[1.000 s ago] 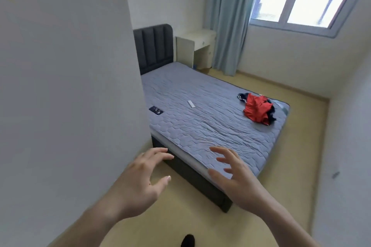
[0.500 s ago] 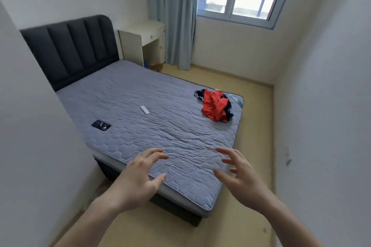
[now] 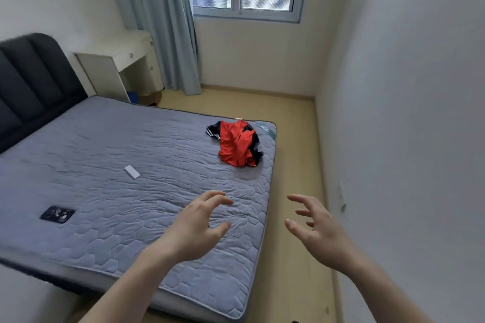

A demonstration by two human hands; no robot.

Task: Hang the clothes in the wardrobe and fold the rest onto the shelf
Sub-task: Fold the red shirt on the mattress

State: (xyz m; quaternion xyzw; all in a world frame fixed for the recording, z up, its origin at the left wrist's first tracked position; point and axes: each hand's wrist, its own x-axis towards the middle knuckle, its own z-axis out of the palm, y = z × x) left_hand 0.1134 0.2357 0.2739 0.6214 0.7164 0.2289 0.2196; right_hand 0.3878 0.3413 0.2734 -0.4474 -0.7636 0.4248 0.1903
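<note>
A crumpled pile of clothes point(image 3: 237, 145), red fabric over a dark garment with white stripes, lies near the far right corner of the grey quilted mattress point(image 3: 110, 165). My left hand point(image 3: 195, 228) hovers over the mattress's near right part, fingers spread and loosely curled, holding nothing. My right hand point(image 3: 315, 231) hangs above the floor strip beside the bed, fingers spread, empty. Both hands are well short of the clothes. No wardrobe or shelf is in view.
A white remote point(image 3: 132, 172) and a dark phone point(image 3: 57, 214) lie on the mattress. A dark padded headboard point(image 3: 31, 78) stands at left, a white desk point(image 3: 120, 60) and grey curtain point(image 3: 168, 23) behind. A narrow wooden floor strip point(image 3: 291, 191) runs along the right wall.
The view has swung left to right and moved nearer the bed; the white wall at left has dropped out of sight. Both hands stay spread and empty, now nearer the clothes.
</note>
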